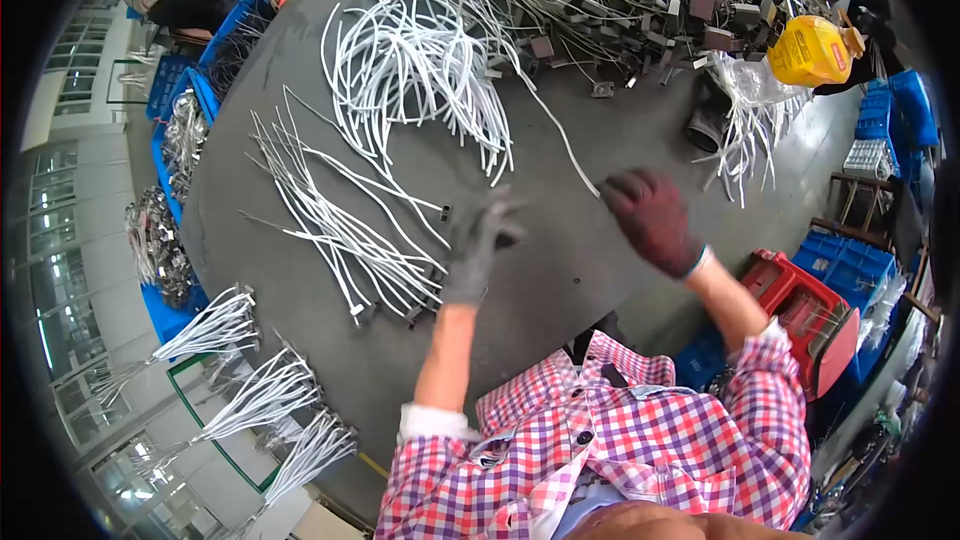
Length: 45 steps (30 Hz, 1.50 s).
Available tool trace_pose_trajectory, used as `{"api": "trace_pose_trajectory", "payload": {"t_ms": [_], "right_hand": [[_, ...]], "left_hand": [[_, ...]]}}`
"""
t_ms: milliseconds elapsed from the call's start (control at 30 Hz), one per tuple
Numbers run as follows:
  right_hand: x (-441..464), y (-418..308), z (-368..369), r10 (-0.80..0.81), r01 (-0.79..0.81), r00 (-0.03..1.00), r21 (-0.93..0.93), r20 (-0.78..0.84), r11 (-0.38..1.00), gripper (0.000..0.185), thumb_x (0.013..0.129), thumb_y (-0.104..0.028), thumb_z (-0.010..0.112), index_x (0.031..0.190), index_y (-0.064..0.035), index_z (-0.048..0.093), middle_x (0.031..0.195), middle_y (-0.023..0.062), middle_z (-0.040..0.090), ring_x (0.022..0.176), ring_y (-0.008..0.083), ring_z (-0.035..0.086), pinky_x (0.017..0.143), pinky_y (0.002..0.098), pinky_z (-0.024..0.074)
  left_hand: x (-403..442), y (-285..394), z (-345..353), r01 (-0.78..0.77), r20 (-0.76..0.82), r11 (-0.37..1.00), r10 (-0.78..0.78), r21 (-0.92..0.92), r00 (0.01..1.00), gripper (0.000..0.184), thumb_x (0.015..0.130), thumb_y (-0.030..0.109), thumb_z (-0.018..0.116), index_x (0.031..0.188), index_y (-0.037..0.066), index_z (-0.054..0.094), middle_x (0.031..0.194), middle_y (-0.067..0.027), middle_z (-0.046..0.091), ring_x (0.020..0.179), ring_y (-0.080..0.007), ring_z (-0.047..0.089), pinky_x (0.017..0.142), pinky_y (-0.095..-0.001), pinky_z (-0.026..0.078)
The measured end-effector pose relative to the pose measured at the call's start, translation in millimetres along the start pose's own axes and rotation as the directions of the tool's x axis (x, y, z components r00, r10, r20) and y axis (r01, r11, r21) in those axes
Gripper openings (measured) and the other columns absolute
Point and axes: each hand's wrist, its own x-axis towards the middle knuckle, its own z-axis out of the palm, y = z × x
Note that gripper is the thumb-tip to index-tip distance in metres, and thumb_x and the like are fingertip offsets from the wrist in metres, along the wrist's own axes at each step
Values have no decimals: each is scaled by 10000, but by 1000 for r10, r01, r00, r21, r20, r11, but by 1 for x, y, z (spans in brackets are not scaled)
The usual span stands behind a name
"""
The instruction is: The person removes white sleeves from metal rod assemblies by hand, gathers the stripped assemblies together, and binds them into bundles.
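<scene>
My right hand (652,220), in a dark red and black glove, is closed at the end of a white cable (553,122). That cable runs up and left to the large tangled bundle of white cables (410,55). My left hand (482,245), in a grey glove, hovers over the table with its fingers apart, slightly blurred, and nothing shows in it. Beside it on the left lies a looser group of white cables (335,225), some with small dark end pieces near my left wrist.
A large pile of cables with dark metal blocks (660,10) covers the far side of the grey table (540,280). A yellow container (812,50) stands far right. Blue crates (845,265) and a red stool (800,310) are at right; hanging cable bundles (265,385) at lower left.
</scene>
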Motion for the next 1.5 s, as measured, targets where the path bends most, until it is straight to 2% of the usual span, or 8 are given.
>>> {"api": "trace_pose_trajectory", "payload": {"t_ms": [200,267,333,700,767,900,967,1500], "right_hand": [[-45,-79,-16,375,-340,926,542,48,768,228,800,-94,590,1024,-65,619,806,101,610,776,264,574,674,376,464],[-65,-104,-33,536,-619,703,773,467,138,161,870,-115,550,985,-34,629,744,115,611,683,250,585,630,357,460],[-108,-126,-29,615,-621,576,778,539,-99,155,881,-131,553,862,-4,641,661,128,587,591,244,561,571,338,441],[-301,-136,-44,555,-658,753,372,354,655,215,791,-168,584,970,-54,612,705,145,578,662,347,552,593,430,446],[-311,-130,-39,548,-660,746,307,380,685,240,782,-171,595,989,-51,610,709,141,574,672,329,551,603,422,442],[-309,-118,-44,458,-560,816,286,351,778,262,764,-169,609,1002,-61,614,698,129,572,662,303,551,597,412,439],[-309,-115,-46,437,-540,824,269,361,797,260,762,-172,610,999,-64,618,696,126,579,668,300,558,600,407,442],[-343,-117,-51,411,-514,826,217,385,830,250,748,-193,629,979,-100,647,684,117,602,670,283,573,606,395,445]], "left_hand": [[54,12,70,286,378,899,-152,-331,913,328,926,397,513,1042,103,603,703,69,530,505,-11,417,412,-190,293],[51,1,83,297,256,889,-214,-349,943,254,929,381,522,985,141,585,624,124,403,468,11,324,398,-186,184],[49,-11,89,284,254,909,-210,-305,944,244,927,373,527,986,145,590,626,124,410,464,7,326,401,-182,191],[135,-96,-12,-415,-359,908,371,-51,856,308,908,379,560,916,75,603,703,-17,591,513,-88,534,474,-227,403],[140,-90,-16,-164,-284,506,691,847,665,289,895,350,587,945,66,597,710,-9,598,558,-92,572,461,-243,406],[128,-62,-20,-102,-239,521,546,848,803,228,895,294,569,897,68,602,718,-30,608,644,-138,628,498,-228,451],[113,-54,-25,-124,-395,956,225,265,890,231,905,289,565,872,64,609,721,-30,617,575,-148,620,463,-244,454],[7,31,-7,-321,-186,904,277,-283,943,138,928,190,539,1006,78,522,902,-161,663,738,-251,683,593,-319,576]]}}
